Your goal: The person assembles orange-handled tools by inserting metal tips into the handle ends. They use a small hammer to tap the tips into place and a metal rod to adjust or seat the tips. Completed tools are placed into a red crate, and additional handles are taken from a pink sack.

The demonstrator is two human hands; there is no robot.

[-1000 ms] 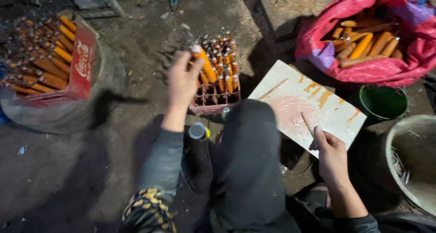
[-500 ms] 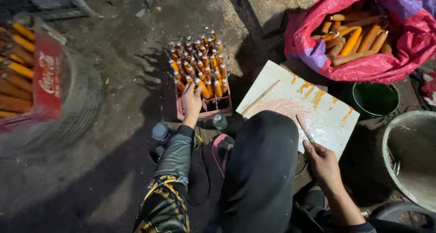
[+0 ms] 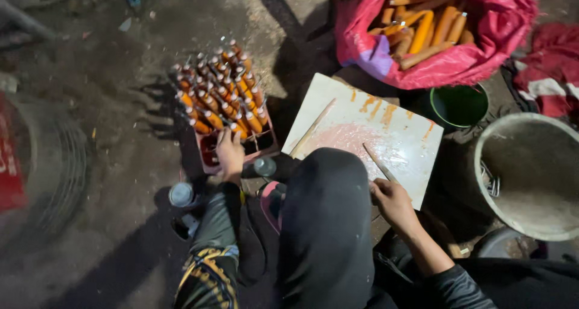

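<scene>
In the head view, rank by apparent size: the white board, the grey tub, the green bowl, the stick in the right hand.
1. White board and grey tub: alike, and the tub is cut off, so unranked.
2. Green bowl.
3. Stick, held by the right hand.

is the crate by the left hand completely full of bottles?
No: the crate still shows empty cells along its near edge, where the left hand rests, while orange bottles fill the rest.

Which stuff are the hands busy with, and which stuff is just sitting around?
In use:
- left hand on the red crate of orange-filled bottles
- right hand holding a thin stick over the white board

Lying about:
- pink sack of orange tubes
- green bowl
- grey basin
- second stick on the board
</scene>
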